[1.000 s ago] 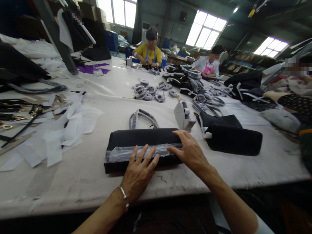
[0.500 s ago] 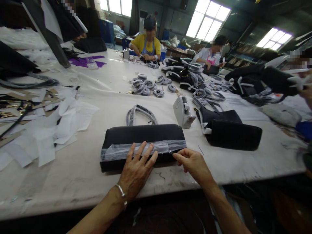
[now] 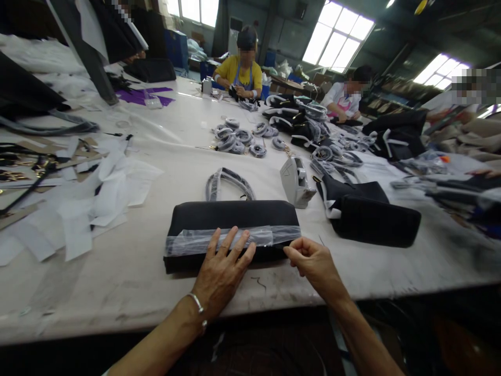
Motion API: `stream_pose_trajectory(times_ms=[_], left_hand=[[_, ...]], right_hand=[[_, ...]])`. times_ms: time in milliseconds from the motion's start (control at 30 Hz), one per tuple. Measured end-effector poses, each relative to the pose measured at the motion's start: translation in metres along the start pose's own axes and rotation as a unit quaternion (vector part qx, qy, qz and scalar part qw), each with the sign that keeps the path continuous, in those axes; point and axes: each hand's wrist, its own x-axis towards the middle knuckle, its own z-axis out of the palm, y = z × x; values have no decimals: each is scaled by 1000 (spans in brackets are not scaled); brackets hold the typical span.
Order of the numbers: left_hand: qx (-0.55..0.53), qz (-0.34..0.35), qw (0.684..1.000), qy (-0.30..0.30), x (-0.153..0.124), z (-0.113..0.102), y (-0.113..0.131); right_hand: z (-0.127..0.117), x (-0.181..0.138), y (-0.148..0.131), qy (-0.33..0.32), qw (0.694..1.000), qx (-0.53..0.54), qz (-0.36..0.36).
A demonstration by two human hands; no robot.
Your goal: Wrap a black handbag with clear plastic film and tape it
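A black handbag (image 3: 235, 211) lies on the table in front of me, with a band of clear plastic film (image 3: 195, 241) across its near face. Its film-wrapped handle (image 3: 229, 177) loops out behind. My left hand (image 3: 225, 271) presses on the film and the bag with spread fingers, a silver bangle at the wrist. At the bag's lower right corner, my right hand (image 3: 313, 263) pinches thumb against forefinger. What lies in that pinch is too small to make out. A grey tape dispenser (image 3: 296, 184) stands behind the bag's right end.
Another black bag (image 3: 378, 219) lies to the right. White paper strips (image 3: 76, 230) are heaped at the left. Coiled wrapped straps (image 3: 235, 138) and a pile of black bags (image 3: 293, 117) lie farther back. Co-workers sit across the table, one in a yellow top (image 3: 252, 75).
The view has shifted slightly. My right hand stays pinched at the bag's corner and my left stays flat. At the far right, a co-worker's dark bag is lowered from where it was held.
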Motion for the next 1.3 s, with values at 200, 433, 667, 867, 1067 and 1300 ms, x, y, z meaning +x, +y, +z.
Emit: stream_pose_trajectory(times_ms=[200,433,667,867,1067,1300], left_hand=[[-2,-2,1000,-3,-1,2,0],[2,2,1000,-9,-1,3,0],[6,2,1000,-10,1,5,1],[5,-1,1000,-15,2,4,1],[11,0,1000,-19,1,4,0],[1,7,998,-60,2,-1,-3]], right_hand=[[-9,9,-24,13,993,-97,-69],[-10,31,-18,8,956,-269,-120],[-22,38,-13,45,950,-298,-78],[-35,33,-15,132,955,-238,-119],[46,34,-42,122,887,-256,-366],[81,67,-33,91,834,-382,-389]])
